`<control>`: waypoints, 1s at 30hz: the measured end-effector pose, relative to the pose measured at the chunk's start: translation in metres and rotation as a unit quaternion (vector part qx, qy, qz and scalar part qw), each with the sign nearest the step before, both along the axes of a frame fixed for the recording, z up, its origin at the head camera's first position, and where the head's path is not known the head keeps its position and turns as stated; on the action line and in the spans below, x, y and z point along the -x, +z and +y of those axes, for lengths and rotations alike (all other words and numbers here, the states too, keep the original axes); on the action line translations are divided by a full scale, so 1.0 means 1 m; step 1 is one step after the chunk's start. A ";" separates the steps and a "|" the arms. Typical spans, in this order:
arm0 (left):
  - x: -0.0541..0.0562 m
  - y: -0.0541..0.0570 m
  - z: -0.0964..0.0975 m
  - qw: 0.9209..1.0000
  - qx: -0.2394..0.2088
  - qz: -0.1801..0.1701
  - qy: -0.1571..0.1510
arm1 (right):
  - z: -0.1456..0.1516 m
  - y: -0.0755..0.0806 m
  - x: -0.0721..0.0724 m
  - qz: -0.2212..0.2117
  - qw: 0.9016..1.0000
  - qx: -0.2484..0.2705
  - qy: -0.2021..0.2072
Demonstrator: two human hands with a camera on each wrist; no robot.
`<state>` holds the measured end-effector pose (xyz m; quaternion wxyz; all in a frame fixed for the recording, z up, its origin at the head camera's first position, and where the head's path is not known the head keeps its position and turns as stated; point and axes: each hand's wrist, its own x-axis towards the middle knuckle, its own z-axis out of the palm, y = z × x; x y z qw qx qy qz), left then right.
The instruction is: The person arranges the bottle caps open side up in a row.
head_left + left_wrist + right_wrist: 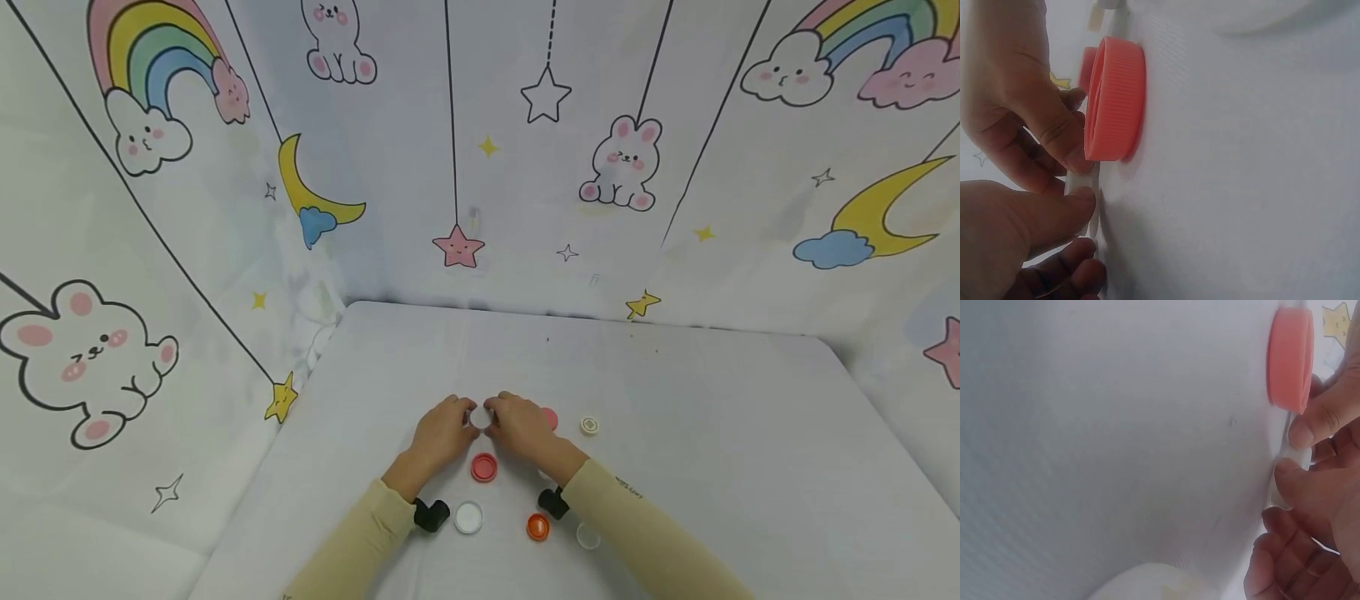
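Observation:
Both hands meet over the middle of the table around a small white bottle cap (481,417). My left hand (444,429) grips its left side, thumb nearest me and fingers on the far side. On the other side my right hand (522,427) pinches it the same way. In the left wrist view the white cap (1080,182) shows low over the tabletop between the two thumbs. A red ribbed bottle cap (483,467) lies just in front of the hands. Another pink-red cap (551,418) is partly hidden behind the right hand.
A cream patterned cap (589,426) lies right of the hands. Nearer me are a white cap (468,517), an orange cap (537,527) and a pale ring-like cap (588,535) beside the right sleeve. A cartoon-printed cloth (405,167) stands behind the white table (720,450).

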<state>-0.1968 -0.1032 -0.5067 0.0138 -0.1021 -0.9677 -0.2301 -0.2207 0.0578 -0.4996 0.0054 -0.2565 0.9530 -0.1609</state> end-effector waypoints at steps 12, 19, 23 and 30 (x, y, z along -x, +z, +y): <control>0.002 0.004 0.000 1.000 -0.020 0.002 -0.002 | 0.004 0.010 0.000 -0.007 1.000 0.021 0.002; 0.001 0.007 0.001 0.999 -0.018 0.023 -0.015 | 0.006 0.017 -0.004 -0.004 1.000 0.029 -0.005; 0.000 0.011 0.002 0.999 -0.020 0.023 -0.013 | 0.007 0.021 -0.006 0.003 0.999 0.031 -0.011; 0.000 0.017 0.003 0.999 -0.026 0.030 -0.013 | 0.010 0.022 -0.006 0.012 0.999 0.038 -0.015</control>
